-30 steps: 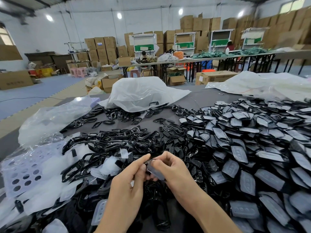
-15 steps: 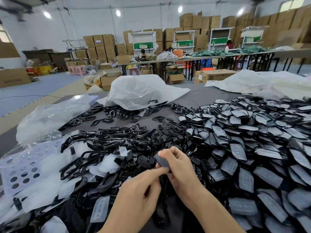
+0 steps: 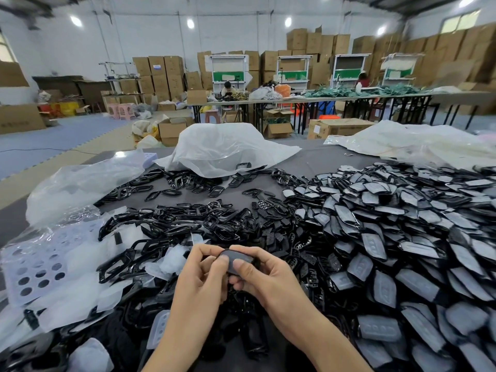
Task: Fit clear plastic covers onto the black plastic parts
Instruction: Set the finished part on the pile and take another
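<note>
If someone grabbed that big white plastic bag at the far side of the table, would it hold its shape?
Probably not: the white plastic bag lies crumpled and draped, so it looks floppy. Its thin, translucent film suggests it is light. Its glossy surface may be slippery.

At lower centre, the black part [image 3: 236, 257] shows a dull grey face. The pile of covered parts [image 3: 402, 237] filling the right is black with milky grey tops. Glossy black frames [image 3: 171, 229] spread across the middle on a dark grey table [image 3: 335, 159]. At lower left lies a pale lilac sheet [image 3: 35, 267] patterned with round holes. Across the upper frame are brown cardboard boxes [image 3: 161, 73], white racks [image 3: 227, 66] with green panels, pink stools [image 3: 120, 111] and a blue-grey floor [image 3: 53, 135].
</note>
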### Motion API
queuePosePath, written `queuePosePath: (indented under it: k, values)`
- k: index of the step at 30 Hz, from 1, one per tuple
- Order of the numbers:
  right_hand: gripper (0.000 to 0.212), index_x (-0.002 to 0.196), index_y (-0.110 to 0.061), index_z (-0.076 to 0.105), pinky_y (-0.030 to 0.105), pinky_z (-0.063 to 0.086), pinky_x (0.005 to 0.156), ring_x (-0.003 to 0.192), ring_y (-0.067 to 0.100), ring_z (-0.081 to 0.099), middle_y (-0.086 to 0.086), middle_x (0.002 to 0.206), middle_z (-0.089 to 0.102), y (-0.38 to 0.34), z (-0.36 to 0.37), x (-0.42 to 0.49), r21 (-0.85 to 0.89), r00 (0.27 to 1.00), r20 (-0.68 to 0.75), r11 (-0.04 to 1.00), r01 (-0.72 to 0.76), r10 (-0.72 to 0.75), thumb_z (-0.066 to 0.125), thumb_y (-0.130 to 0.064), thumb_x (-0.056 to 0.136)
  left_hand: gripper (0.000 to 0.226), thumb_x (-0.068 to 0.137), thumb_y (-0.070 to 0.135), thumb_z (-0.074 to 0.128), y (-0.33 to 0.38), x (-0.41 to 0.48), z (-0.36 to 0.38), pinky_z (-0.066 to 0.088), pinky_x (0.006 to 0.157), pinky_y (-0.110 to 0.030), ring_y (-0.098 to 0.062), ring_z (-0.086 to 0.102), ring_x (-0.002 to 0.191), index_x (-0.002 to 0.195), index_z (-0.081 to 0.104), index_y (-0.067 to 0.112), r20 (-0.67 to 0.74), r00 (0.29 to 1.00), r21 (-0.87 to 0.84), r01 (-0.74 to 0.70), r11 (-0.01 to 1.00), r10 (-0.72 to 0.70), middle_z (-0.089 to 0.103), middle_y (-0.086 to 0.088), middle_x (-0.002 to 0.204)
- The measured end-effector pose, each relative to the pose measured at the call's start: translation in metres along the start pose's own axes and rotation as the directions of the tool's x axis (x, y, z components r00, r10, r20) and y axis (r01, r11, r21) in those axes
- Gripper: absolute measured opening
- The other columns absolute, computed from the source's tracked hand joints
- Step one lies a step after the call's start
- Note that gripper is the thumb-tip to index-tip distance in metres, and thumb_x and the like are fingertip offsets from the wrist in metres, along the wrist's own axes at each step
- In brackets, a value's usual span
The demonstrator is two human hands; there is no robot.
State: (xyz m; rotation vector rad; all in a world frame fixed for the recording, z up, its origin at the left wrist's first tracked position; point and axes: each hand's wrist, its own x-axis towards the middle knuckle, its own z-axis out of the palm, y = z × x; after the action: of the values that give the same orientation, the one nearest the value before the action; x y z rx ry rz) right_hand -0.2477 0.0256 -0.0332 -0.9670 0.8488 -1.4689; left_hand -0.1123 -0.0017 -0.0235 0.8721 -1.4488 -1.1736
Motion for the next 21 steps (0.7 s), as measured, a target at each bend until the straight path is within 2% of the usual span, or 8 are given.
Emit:
queuePosePath:
  k: [4, 7, 10, 14, 17, 21]
  values:
    - [0.022, 0.111, -0.011, 0.072, 0.026, 0.056, 0.077, 0.075, 0.016, 0.066, 0.011, 0.088, 0.072, 0.0025, 0.0027, -0.0030, -0.050, 0.999, -0.049, 0.999, 0.010, -0.012, 0.070, -0.011, 0.089, 0.022, 0.100, 0.011, 0.050, -0.0003, -0.0033, 0.0004, 0.039, 0.045, -0.021, -0.019, 0.044, 0.052, 0.085, 0.059, 0.024, -0.013, 1.000, -0.041, 0.021, 0.999, -0.021, 0.049, -0.003, 0.056]
    - [0.019, 0.109, -0.002, 0.060, 0.025, 0.057, 0.071, 0.069, 0.014, 0.066, 0.008, 0.083, 0.072, 0.0016, 0.0033, -0.0027, -0.074, 0.993, -0.115, 0.997, 0.019, -0.028, 0.067, -0.001, 0.091, 0.016, 0.099, 0.010, 0.054, 0.0005, -0.0057, 0.0044, 0.040, 0.044, -0.017, -0.011, 0.047, 0.048, 0.090, 0.059, 0.023, 0.010, 1.000, -0.034, -0.006, 0.999, 0.007, 0.055, 0.006, 0.055]
    - [0.018, 0.104, -0.002, 0.058, 0.025, 0.057, 0.069, 0.069, 0.014, 0.068, 0.009, 0.084, 0.073, -0.0002, 0.0022, -0.0028, -0.094, 0.992, -0.117, 0.995, 0.026, -0.037, 0.069, 0.000, 0.090, 0.012, 0.095, 0.010, 0.060, 0.0004, -0.0034, 0.0052, 0.040, 0.045, -0.011, -0.002, 0.051, 0.045, 0.091, 0.059, 0.021, 0.011, 0.998, 0.031, -0.065, 0.997, 0.065, 0.059, 0.009, 0.055]
    - [0.023, 0.102, -0.004, 0.061, 0.027, 0.057, 0.070, 0.074, 0.021, 0.069, 0.013, 0.088, 0.073, -0.0007, -0.0014, -0.0006, -0.008, 0.995, -0.101, 1.000, 0.015, -0.016, 0.073, -0.009, 0.083, 0.024, 0.094, 0.015, 0.061, -0.0002, -0.0016, 0.0032, 0.038, 0.044, -0.014, -0.007, 0.048, 0.045, 0.081, 0.061, 0.034, 0.015, 0.998, 0.031, -0.065, 0.997, 0.064, 0.059, 0.007, 0.055]
    - [0.021, 0.099, -0.006, 0.064, 0.027, 0.057, 0.069, 0.075, 0.024, 0.069, 0.013, 0.089, 0.072, 0.0005, -0.0033, 0.0011, 0.063, 0.996, -0.093, 0.998, -0.009, 0.015, 0.072, -0.012, 0.081, 0.014, 0.095, 0.021, 0.059, -0.0007, -0.0025, 0.0018, 0.034, 0.041, -0.020, -0.019, 0.040, 0.050, 0.086, 0.061, 0.031, 0.031, 0.998, 0.010, -0.051, 0.999, 0.051, 0.055, 0.005, 0.058]
    - [0.011, 0.095, -0.007, 0.068, 0.028, 0.057, 0.067, 0.074, 0.027, 0.070, 0.016, 0.091, 0.071, 0.0002, -0.0029, 0.0008, 0.114, 0.994, -0.095, 0.993, -0.040, 0.051, 0.071, -0.008, 0.084, 0.016, 0.098, 0.018, 0.056, -0.0035, -0.0019, -0.0002, 0.036, 0.043, -0.017, -0.017, 0.043, 0.050, 0.085, 0.061, 0.027, 0.023, 0.998, 0.027, -0.057, 0.998, 0.056, 0.047, -0.001, 0.057]
